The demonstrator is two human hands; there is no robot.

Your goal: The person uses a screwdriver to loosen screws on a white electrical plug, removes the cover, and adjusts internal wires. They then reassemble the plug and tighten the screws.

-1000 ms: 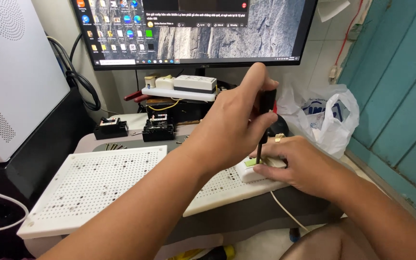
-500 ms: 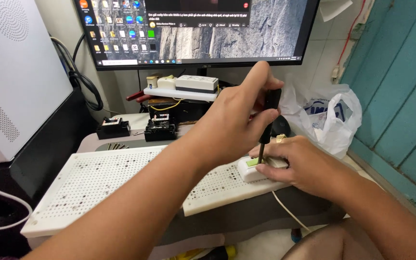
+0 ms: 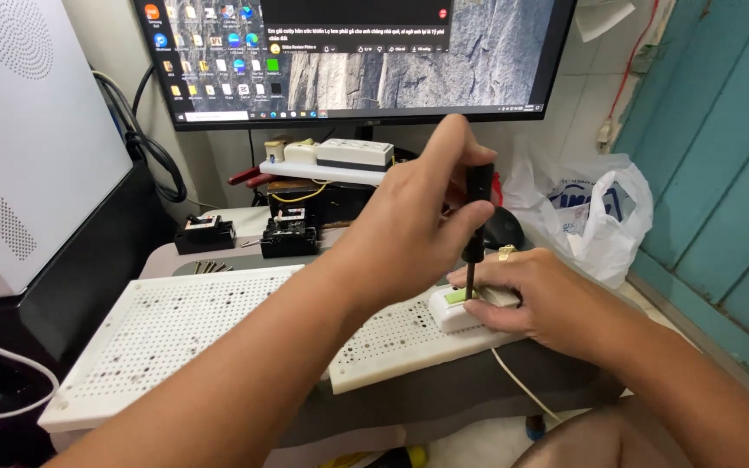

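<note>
The left hand (image 3: 418, 225) is gripping the screwdriver (image 3: 476, 225) upright, fingers closed, while the right hand (image 3: 535, 299) is pinning the white part (image 3: 457, 312) at the board's (image 3: 175, 338) right edge; best kept vertical and steady.

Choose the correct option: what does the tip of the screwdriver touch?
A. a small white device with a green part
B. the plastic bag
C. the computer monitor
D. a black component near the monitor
A: the left hand holds the screwdriver upright, its tip on the small white device that the right hand steadies on the perforated white board.

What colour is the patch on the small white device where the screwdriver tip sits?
Light green, on the white device under the screwdriver tip; head view.
</note>
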